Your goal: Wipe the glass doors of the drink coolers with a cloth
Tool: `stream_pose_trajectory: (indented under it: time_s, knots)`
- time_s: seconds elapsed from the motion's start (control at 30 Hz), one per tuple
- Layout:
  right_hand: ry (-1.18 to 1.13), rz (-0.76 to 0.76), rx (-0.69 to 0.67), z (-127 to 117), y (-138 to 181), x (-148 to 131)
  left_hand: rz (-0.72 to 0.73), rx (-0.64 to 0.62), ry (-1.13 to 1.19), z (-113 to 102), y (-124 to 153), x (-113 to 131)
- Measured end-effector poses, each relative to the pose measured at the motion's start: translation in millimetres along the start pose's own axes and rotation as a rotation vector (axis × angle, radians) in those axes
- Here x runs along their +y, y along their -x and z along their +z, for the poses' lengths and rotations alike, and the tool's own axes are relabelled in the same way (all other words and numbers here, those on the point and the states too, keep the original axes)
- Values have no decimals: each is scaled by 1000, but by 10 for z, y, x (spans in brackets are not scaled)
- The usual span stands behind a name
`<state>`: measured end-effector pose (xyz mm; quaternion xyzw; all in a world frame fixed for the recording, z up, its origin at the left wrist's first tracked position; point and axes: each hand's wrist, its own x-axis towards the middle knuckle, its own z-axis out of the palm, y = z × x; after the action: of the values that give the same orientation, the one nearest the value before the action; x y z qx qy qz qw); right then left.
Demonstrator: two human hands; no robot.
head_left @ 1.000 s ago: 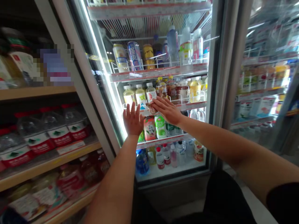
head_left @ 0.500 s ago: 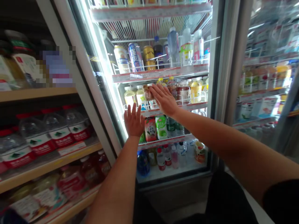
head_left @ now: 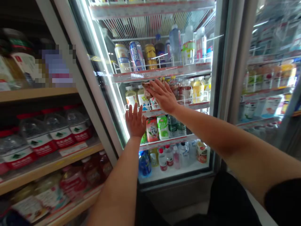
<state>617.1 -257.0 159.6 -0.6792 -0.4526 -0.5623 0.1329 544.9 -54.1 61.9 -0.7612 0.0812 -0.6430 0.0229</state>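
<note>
A lit drinks fridge stands before me behind a glass door (head_left: 162,185). My right hand (head_left: 164,96) lies with fingers stretched over a crumpled brownish cloth (head_left: 147,90), holding it against the glass at the height of the middle shelf. Much of the cloth is hidden under the palm and fingers. Lower and to the left, my left hand (head_left: 135,122) rests with spread fingers on the glass near the door's left side, holding nothing. Behind the glass near my hands are juice bottles (head_left: 131,96), a red carton (head_left: 152,129) and a green-and-white carton (head_left: 162,127).
Cans (head_left: 136,56) and tall bottles line the shelf above. Small bottles (head_left: 162,160) stand on the fridge floor. To the left, open wooden shelves (head_left: 80,154) carry red-capped water bottles (head_left: 56,128) and other drinks. A metal frame (head_left: 231,78) separates another glass-fronted fridge at right.
My right hand has slid slightly upward on the glass with the cloth, whose visible edge has changed shape. My left hand has stayed nearly in place.
</note>
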Motion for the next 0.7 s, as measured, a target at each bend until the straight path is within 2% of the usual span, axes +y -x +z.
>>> stream_pose_trajectory:
  time_s: [0.13,0.33,0.53,0.6,0.7]
  knots:
    - [-2,-55,-67,-33,-2,71,28,12,-39,-1,2,3]
    - [-19,214,72,-54,4,259,4,-10,-18,-15,-7,12]
    - [-56,66,12,-114,169,339,2,4,-29,-12,-13,19]
    - [-59,99,47,-116,207,383,-11,2,-16,-12,-13,21]
    - [-67,229,169,-92,262,435,-27,-9,-1,-13,-9,22]
